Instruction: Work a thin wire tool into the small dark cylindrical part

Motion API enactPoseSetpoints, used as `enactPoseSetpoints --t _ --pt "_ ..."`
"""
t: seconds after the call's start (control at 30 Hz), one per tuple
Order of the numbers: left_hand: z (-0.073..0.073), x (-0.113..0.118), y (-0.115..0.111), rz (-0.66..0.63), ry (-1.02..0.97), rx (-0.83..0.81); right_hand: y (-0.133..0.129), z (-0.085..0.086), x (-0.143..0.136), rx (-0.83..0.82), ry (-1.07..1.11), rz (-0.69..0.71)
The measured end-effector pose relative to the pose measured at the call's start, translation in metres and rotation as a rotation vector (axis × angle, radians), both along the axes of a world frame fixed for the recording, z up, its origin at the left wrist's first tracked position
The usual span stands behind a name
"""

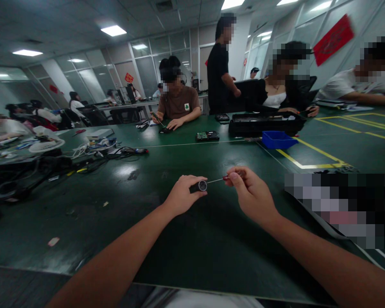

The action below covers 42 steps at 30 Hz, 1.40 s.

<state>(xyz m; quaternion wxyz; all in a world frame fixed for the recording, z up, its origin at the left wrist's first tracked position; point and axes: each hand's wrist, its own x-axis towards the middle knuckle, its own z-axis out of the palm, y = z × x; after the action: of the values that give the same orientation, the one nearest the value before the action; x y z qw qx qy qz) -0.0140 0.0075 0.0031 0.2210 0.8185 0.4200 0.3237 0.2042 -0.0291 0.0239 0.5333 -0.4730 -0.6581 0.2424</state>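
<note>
Between the thumb and fingers of my left hand (182,194) sits a small dark cylindrical part (202,185) with a pale ring round its end; most of it is hidden by the hand. My right hand (252,192) is closed round the red handle of a screwdriver (216,180). Its thin metal shaft points left, and the tip reaches the edge of the cylindrical part. Whether the tip is inside it or only touching, I cannot tell. Both hands are above the green table (179,256), near its front edge.
Tangled cables (99,152) and devices spread over the left side. A circuit board (207,136), a long black casing (266,124) and a blue bin (279,140) stand ahead. A blurred-out object (340,209) lies at the right. Across the table a person (179,100) works with a tool.
</note>
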Motion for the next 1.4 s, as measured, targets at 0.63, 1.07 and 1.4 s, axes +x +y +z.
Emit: enactPoseSetpoints --t 0.63,1.07,1.4 --pt "-0.005 0.0 0.003 -0.004 0.053 -0.014 -0.009 0.011 -0.003 0.187 -0.431 0.033" --pt "-0.006 0.0 0.003 0.034 0.196 -0.01 -0.009 0.007 -0.004 0.18 -0.507 0.051" --pt "-0.008 -0.003 0.005 0.028 0.175 -0.046 -0.005 0.007 -0.003 0.139 -0.436 0.086"
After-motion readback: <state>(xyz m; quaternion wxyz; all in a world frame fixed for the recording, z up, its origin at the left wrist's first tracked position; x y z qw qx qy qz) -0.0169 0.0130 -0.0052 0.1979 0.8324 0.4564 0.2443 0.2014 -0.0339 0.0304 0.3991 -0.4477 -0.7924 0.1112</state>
